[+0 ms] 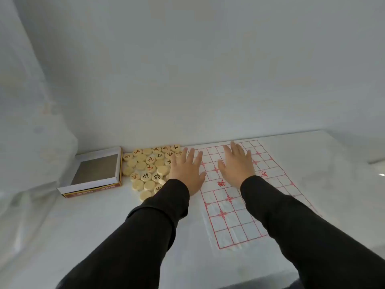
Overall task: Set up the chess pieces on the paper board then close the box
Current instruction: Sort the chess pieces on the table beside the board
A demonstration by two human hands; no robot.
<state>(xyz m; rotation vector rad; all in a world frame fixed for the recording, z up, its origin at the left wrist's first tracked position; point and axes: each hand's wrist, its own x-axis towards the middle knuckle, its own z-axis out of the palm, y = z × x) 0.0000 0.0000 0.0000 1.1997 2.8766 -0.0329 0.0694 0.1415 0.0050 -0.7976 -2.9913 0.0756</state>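
Observation:
A thin paper board (pixel 235 224) with a red grid lies spread on the white table. My left hand (pixel 186 172) lies flat with straight fingers on its left edge, beside the pieces. Flat on the board's far half, my right hand (pixel 237 165) has its fingers spread. A pile of round cream wooden chess pieces (pixel 148 167), some marked in red or black, sits left of the board; a few are hidden under my left hand and sleeve. The open cardboard box (pixel 98 174), with nothing seen inside, stands left of the pile. No pieces are on the board.
A white wall rises right behind the table. A sheer white curtain (pixel 31 142) hangs at the left, touching the box's side. The table (pixel 83 222) reaches toward me at the front left.

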